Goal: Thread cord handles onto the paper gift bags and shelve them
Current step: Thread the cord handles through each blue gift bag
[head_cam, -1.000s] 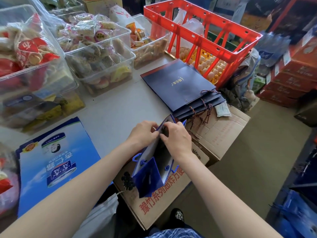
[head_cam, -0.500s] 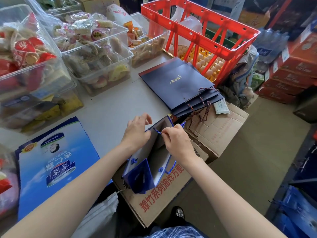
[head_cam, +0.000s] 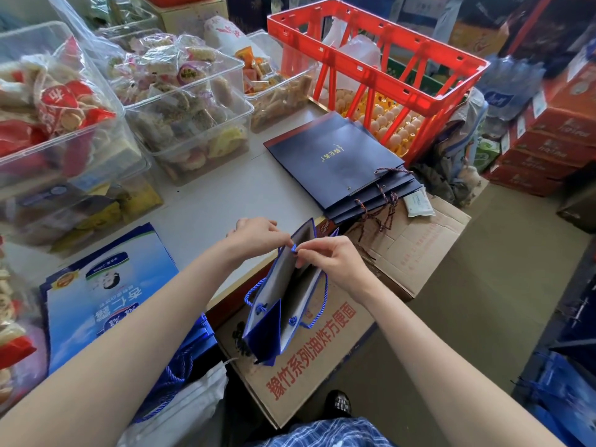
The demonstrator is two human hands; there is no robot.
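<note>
L hand [head_cam: 258, 235] grips the rim of the blue gift bag [head_cam: 283, 304], held open over the bench [head_cam: 206, 208] edge, R hand [head_cam: 335, 261] pinches the cord end [head_cam: 294, 249]: keep rim taut, feed tip thru hole w/o fraying.

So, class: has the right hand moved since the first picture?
Yes. The right hand has drawn back from the bag's mouth toward the cardboard box, pinching the cord end.

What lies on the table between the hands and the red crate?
In the head view, a flat stack of navy bags with cord handles lies between the hands and the red crate. The blue bag sits nearer.
</note>
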